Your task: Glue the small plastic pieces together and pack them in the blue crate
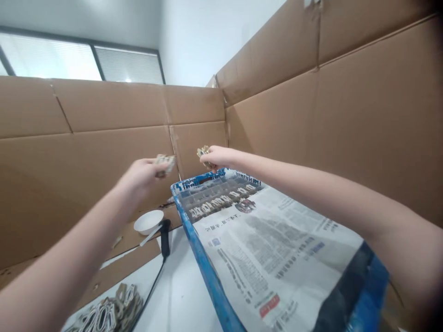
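Cut-out shapes (165,165) are pinched one in each hand, up above the far corner of a blue tray (204,272). The left hand (140,177) grasps its shape at one end, and the right hand (219,157) closes on another shape (205,156), so both seem held by their edges. Newspaper (270,249) lines the tray, apparently as protection, and similar shapes (221,200) sit in spaced rows, likely to keep them apart. A heap of shapes (107,316) lies on the white table (180,295).
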The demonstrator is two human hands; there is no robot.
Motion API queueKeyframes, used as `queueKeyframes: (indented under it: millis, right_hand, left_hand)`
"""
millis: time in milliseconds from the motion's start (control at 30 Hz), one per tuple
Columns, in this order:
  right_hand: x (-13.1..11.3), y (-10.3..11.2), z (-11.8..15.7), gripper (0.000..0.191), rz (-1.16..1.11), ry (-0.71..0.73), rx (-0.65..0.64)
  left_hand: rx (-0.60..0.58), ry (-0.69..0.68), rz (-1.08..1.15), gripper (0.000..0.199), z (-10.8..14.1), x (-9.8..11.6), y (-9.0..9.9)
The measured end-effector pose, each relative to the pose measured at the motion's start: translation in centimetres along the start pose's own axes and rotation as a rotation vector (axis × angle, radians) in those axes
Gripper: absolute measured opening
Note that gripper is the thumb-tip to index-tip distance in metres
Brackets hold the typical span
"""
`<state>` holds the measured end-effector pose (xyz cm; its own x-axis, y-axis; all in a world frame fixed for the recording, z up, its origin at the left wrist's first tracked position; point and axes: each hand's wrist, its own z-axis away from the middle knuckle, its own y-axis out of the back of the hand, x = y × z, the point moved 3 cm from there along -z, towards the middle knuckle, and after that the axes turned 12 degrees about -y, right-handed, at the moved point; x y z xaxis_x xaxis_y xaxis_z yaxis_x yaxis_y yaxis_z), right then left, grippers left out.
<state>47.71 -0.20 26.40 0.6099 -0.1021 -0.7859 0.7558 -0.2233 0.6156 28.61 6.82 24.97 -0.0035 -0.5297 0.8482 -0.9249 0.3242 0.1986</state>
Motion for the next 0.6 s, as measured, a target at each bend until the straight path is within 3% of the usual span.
queueKeyframes:
  millis: [67, 167, 267, 400, 600]
  right_hand:
    - [0.5, -0.8, -1.6, 0.017, -0.079, 0.009, -0.036]
    - [1.9, -1.7, -4.1, 0.022, -0.218, -0.031, -0.013]
    - [3.5, -2.8, -6.6, 0.021, -0.346, -0.06, -0.015]
    - [4.6, -4.4, -9.5, 0.015, -0.427, 0.015, -0.094]
    - [5.6, -5.7, -12.3, 0.014, -0.487, 0.057, -0.115]
  left_hand:
    - [-0.068, -0.023, 0.126, 0.02, -1.1, -0.4, -4.6]
    - [0.004, 0.013, 0.219, 0.012, -2.8, -2.4, -7.4]
    - [0.02, 0.021, 0.183, 0.01, -4.0, -4.5, -7.2]
    - [0.01, -0.004, 0.097, 0.008, -4.9, -6.4, -7.0]
    - [0.114, -0.003, -0.064, 0.008, -6.5, -8.7, -8.5]
